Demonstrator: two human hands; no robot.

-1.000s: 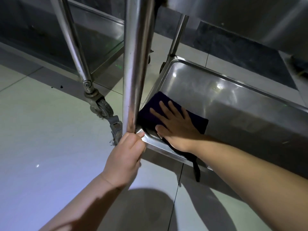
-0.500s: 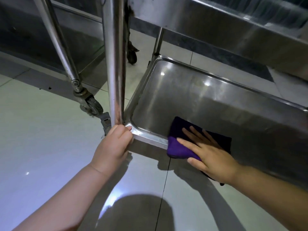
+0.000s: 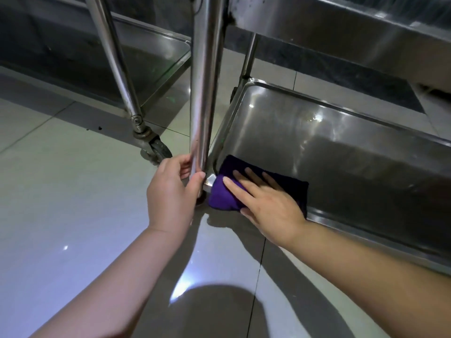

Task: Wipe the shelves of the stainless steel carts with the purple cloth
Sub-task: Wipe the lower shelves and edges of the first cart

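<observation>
The purple cloth [image 3: 222,193] lies folded over the near left corner of the steel cart's bottom shelf [image 3: 329,152], part of it draped over the front rim. My right hand [image 3: 266,203] presses flat on the cloth with straight, spread fingers. My left hand [image 3: 170,191] grips the cart's upright steel post [image 3: 205,93] just above the shelf corner, thumb and fingers curled round it.
An upper shelf [image 3: 341,28] of the same cart overhangs at top right. A second steel cart stands at the left, with its bottom shelf [image 3: 156,59], a slanted leg [image 3: 114,62] and a caster wheel [image 3: 156,147]. Glossy tiled floor [image 3: 73,215] spreads below.
My right hand has slid the cloth left along the shelf's front edge into the near left corner beside the post. My left hand still holds the post.
</observation>
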